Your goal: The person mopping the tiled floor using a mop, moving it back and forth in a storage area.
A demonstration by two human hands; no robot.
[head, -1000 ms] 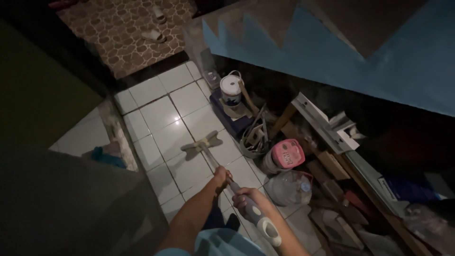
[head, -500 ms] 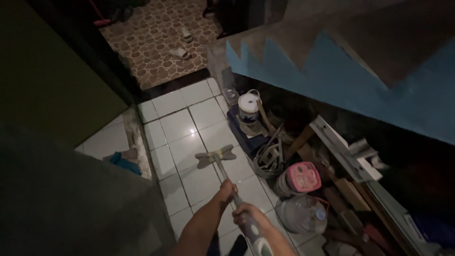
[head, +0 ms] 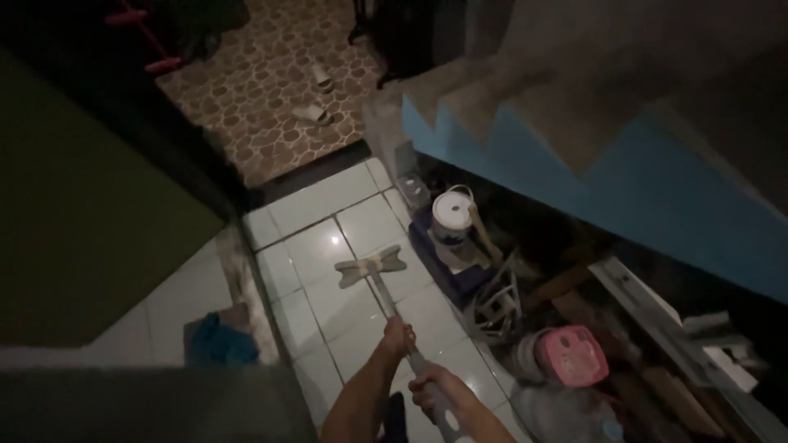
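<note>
Head view: left hand [head: 400,336] and right hand [head: 432,391], fingers seemingly clamped on mop handle [head: 386,300], mop head [head: 371,266] flat on white tiles [head: 316,217]

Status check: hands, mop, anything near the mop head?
Both hands on the mop handle: left hand higher, right hand lower. Mop head flat on the white tiled floor. Paint can and clutter to its right, apart.

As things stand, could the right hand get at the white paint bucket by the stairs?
Probably not without stepping forward. The right hand is shut on the mop handle, low and near the body, while the bucket sits well ahead beside the mop head. Nothing blocks the way.
</note>
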